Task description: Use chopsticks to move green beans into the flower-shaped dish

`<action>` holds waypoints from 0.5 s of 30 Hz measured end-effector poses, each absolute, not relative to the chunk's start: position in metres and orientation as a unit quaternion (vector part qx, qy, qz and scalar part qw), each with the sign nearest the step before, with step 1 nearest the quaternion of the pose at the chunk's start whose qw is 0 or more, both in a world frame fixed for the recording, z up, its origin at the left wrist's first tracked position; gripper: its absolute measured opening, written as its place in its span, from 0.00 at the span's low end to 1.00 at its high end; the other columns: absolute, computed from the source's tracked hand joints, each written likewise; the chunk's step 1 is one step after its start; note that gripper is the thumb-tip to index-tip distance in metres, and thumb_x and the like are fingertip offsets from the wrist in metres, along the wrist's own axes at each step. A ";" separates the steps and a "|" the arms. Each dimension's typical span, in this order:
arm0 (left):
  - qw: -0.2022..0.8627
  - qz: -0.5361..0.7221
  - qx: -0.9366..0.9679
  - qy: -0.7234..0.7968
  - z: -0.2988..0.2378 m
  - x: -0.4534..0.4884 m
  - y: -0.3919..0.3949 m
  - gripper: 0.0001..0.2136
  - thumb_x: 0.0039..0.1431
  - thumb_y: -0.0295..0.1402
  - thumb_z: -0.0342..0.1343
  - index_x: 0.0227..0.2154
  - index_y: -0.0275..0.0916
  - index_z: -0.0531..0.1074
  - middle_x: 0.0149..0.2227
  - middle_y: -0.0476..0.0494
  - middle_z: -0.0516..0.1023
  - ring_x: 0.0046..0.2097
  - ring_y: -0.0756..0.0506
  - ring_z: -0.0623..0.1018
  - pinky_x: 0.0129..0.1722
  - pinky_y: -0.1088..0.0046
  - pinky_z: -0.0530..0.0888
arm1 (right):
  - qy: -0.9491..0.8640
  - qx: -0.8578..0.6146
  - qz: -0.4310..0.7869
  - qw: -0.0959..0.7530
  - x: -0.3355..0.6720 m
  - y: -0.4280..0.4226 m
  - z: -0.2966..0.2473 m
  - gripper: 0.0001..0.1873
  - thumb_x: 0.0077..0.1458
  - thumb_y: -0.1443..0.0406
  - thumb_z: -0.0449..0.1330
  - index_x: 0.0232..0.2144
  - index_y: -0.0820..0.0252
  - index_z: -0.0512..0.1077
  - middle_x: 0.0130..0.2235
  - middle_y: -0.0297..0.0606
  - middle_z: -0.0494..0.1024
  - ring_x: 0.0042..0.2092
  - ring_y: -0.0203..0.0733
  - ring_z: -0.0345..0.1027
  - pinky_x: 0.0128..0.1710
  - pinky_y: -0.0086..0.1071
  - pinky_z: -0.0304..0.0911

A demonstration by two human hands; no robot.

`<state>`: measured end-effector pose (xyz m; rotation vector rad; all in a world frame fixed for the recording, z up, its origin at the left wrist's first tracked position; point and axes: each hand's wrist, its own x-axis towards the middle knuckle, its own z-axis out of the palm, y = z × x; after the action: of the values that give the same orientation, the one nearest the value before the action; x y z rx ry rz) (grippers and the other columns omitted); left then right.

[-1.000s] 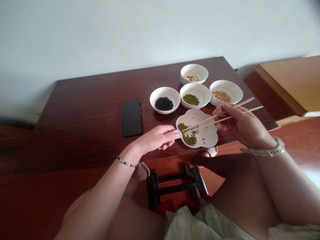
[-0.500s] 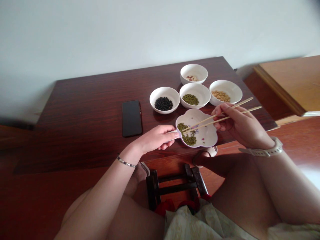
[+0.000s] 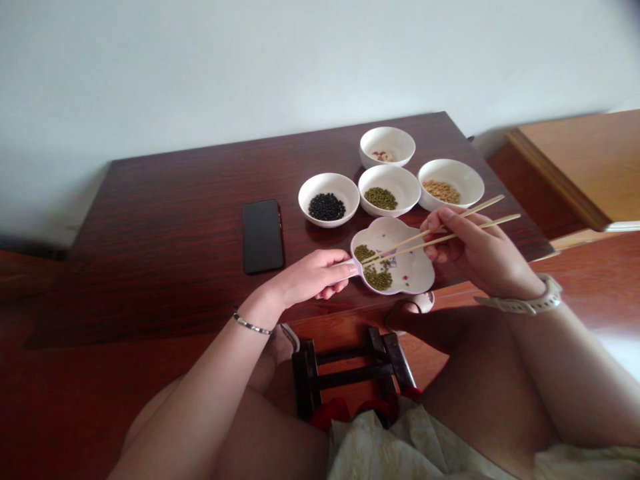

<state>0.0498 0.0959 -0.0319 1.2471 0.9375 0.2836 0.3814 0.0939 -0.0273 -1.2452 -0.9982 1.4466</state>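
My left hand (image 3: 320, 275) is closed around the short handle of a white flower-shaped dish (image 3: 417, 270) with a purple rim. Green mung beans (image 3: 379, 278) lie in the left part of the dish, and a few are scattered toward its middle. Between the thumb and fingers of my right hand (image 3: 467, 243) is a pair of wooden chopsticks (image 3: 425, 241), their tips down among the beans near the handle. Whether the tips pinch a bean is too small to tell. Just behind the dish, a white bowl (image 3: 407, 193) holds more mung beans.
Around that bowl stand a bowl of black beans (image 3: 327, 208), a bowl of tan beans (image 3: 443, 192) and a bowl with reddish-white pieces (image 3: 384, 157). A black phone (image 3: 263, 237) lies left on the dark wooden table (image 3: 175, 220). Below is a dark stool (image 3: 350, 377).
The chopstick tips have shifted slightly left among the mung beans, toward the handle. My left hand keeps the dish in place.
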 end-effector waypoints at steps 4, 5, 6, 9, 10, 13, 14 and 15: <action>0.700 0.125 0.562 0.422 -0.031 0.050 0.096 0.22 0.81 0.53 0.72 0.41 0.42 0.73 0.36 0.53 0.74 0.33 0.51 0.70 0.32 0.74 0.66 | -0.416 -0.512 0.583 0.474 0.382 0.095 -0.027 0.27 0.65 0.43 0.90 0.34 0.54 0.87 0.37 0.36 0.85 0.31 0.34 0.79 0.27 0.23 0.77; 0.701 0.125 0.561 0.422 -0.031 0.050 0.096 0.22 0.81 0.53 0.72 0.41 0.42 0.73 0.36 0.53 0.74 0.33 0.51 0.70 0.32 0.74 0.66 | -0.416 -0.511 0.583 0.476 0.382 0.095 -0.027 0.26 0.66 0.43 0.89 0.33 0.54 0.87 0.38 0.36 0.85 0.31 0.34 0.79 0.27 0.24 0.76; 0.701 0.125 0.560 0.422 -0.031 0.049 0.096 0.22 0.81 0.53 0.72 0.41 0.42 0.73 0.36 0.53 0.74 0.33 0.51 0.70 0.32 0.74 0.66 | -0.416 -0.509 0.583 0.478 0.382 0.095 -0.027 0.26 0.67 0.44 0.89 0.33 0.54 0.87 0.38 0.37 0.85 0.31 0.34 0.79 0.26 0.24 0.76; 0.702 0.124 0.559 0.423 -0.030 0.049 0.096 0.22 0.80 0.52 0.73 0.40 0.42 0.73 0.36 0.53 0.74 0.33 0.51 0.70 0.32 0.74 0.66 | -0.411 -0.509 0.582 0.483 0.383 0.096 -0.026 0.25 0.68 0.46 0.88 0.33 0.56 0.87 0.39 0.38 0.85 0.31 0.34 0.79 0.26 0.24 0.75; 0.703 0.124 0.560 0.422 -0.030 0.049 0.096 0.22 0.80 0.52 0.73 0.40 0.42 0.73 0.36 0.53 0.74 0.33 0.51 0.70 0.32 0.74 0.66 | -0.409 -0.511 0.581 0.484 0.384 0.096 -0.026 0.25 0.68 0.47 0.88 0.33 0.56 0.87 0.39 0.38 0.84 0.30 0.34 0.79 0.26 0.24 0.74; 0.703 0.125 0.560 0.421 -0.030 0.049 0.096 0.22 0.80 0.52 0.73 0.39 0.42 0.72 0.36 0.53 0.74 0.33 0.51 0.70 0.32 0.74 0.66 | -0.406 -0.521 0.574 0.484 0.386 0.096 -0.027 0.24 0.70 0.47 0.86 0.34 0.56 0.87 0.37 0.38 0.84 0.30 0.35 0.77 0.26 0.24 0.73; 0.702 0.125 0.561 0.421 -0.030 0.050 0.096 0.22 0.81 0.52 0.72 0.39 0.42 0.71 0.36 0.53 0.74 0.33 0.51 0.70 0.32 0.74 0.66 | -0.407 -0.523 0.572 0.483 0.386 0.096 -0.027 0.24 0.71 0.46 0.85 0.34 0.56 0.87 0.36 0.39 0.84 0.30 0.35 0.77 0.26 0.23 0.73; 0.701 0.125 0.562 0.422 -0.030 0.050 0.096 0.22 0.81 0.52 0.72 0.39 0.42 0.71 0.36 0.53 0.74 0.33 0.51 0.70 0.32 0.74 0.66 | -0.409 -0.526 0.571 0.480 0.386 0.095 -0.028 0.24 0.72 0.46 0.85 0.34 0.56 0.87 0.35 0.39 0.83 0.30 0.35 0.76 0.26 0.23 0.72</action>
<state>0.0497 0.0961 -0.0300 1.2504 0.9398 0.2781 0.3864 0.0955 -0.0277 -1.2830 -0.9981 1.3929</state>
